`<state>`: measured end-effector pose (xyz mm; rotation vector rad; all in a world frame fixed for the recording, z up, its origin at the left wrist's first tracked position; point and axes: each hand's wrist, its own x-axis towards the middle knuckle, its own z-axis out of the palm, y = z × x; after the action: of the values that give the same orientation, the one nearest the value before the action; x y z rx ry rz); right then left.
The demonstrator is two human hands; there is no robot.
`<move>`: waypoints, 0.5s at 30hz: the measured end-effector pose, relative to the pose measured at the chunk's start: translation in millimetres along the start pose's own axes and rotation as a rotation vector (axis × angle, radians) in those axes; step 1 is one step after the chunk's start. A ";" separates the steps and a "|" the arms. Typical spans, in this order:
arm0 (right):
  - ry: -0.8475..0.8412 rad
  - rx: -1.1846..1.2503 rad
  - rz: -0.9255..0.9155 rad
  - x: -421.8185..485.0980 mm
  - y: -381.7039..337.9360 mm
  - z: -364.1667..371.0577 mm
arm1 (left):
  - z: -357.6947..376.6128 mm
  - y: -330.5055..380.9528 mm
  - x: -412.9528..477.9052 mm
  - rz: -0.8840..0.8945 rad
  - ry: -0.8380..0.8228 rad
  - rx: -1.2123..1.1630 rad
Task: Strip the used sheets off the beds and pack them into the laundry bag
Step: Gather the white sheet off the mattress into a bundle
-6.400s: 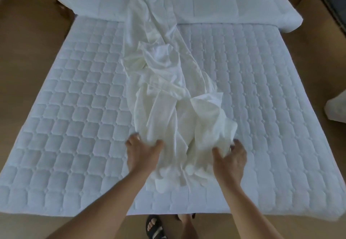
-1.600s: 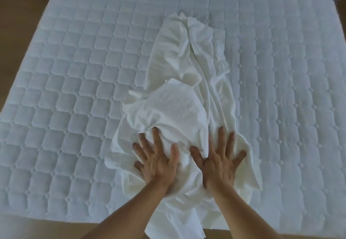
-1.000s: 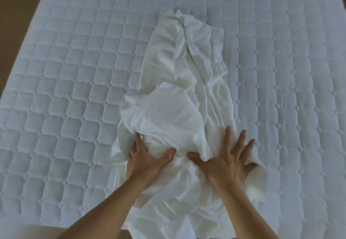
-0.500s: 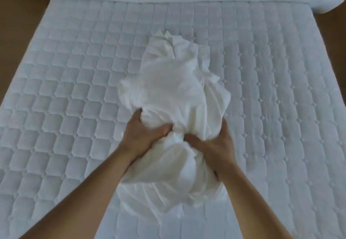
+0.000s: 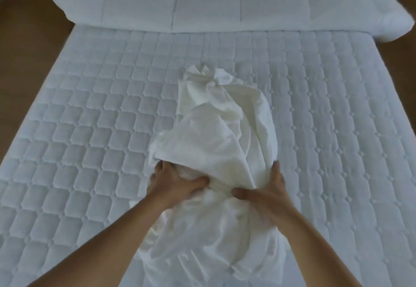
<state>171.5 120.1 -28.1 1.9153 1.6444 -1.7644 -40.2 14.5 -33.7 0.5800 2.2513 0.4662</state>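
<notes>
Sheet has bunched tighter, left hand and right hand gripping its middle.

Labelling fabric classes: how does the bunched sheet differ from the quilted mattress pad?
The sheet is smooth and crumpled into a bundle; the mattress pad is quilted and lies flat. The sheet looks creamier, the mattress pad bluish white. The left hand and right hand grip the sheet, not the mattress pad. Both are pale fabric.

left grip and right grip reaching forward, side by side, both clutching sheet
</notes>
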 end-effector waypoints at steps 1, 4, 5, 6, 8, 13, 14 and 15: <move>-0.029 0.031 -0.064 7.4 -15.7 -10.7 | -12.6 11.2 12.7 0.048 0.061 0.026; -0.019 0.064 -0.198 36.8 -63.8 -26.9 | -41.8 46.1 53.7 0.154 0.225 0.011; 0.047 0.038 -0.199 51.7 -78.2 -25.2 | -47.2 58.1 66.2 0.162 0.264 0.005; 0.131 -0.008 -0.181 68.1 -92.2 -21.8 | -50.0 69.9 76.5 0.148 0.288 0.014; 0.244 -0.116 -0.146 99.6 -115.6 -14.3 | -48.0 89.4 92.3 0.097 0.341 0.103; 0.218 -0.088 -0.112 168.5 -134.5 -8.5 | -33.7 110.8 136.2 0.251 0.389 0.491; 0.208 -0.087 -0.107 176.0 -135.3 -6.8 | -29.0 112.6 145.6 0.259 0.293 0.451; 0.205 -0.125 -0.118 180.6 -134.4 -4.3 | -23.3 111.9 153.2 0.217 0.162 0.348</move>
<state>39.8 294.0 -84.1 2.0393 1.9210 -1.5031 -122.4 186.1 -52.2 1.0040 2.4557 0.2320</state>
